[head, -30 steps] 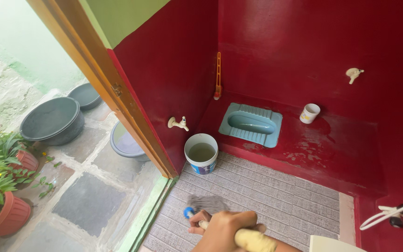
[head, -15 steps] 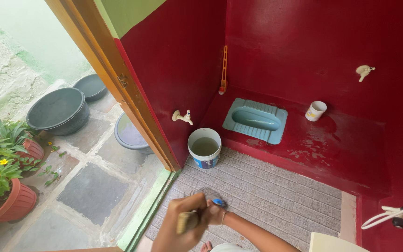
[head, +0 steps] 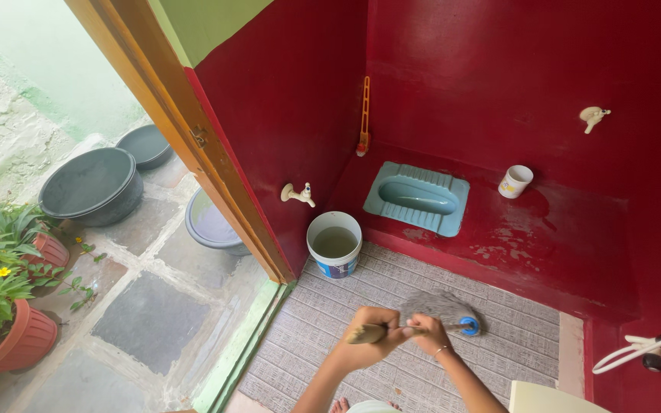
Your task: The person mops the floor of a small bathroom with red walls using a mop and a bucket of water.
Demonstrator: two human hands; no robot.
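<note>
My two hands grip one wooden mop handle [head: 367, 333] low in the head view. My left hand [head: 372, 335] closes around the handle's near end. My right hand [head: 428, 330] holds it further along, close to the blue collar [head: 469, 326]. The grey stringy mop head [head: 442, 306] lies flat on the ribbed grey floor tiles [head: 330, 344], pointing right. A white bucket [head: 334, 244] with murky water stands just beyond my hands, under a wall tap [head: 298, 194].
A blue-green squat toilet pan [head: 418, 197] sits on the raised red platform [head: 575, 245], with a white mug [head: 515, 181] beside it. Red walls enclose the stall. Outside the wooden door frame [head: 216, 164] are grey basins [head: 89, 186] and potted plants [head: 5, 306].
The mop has swung from the left to the right across the tiles. Both hands now hold the handle, where one hand showed before. The camera view has shifted slightly.
</note>
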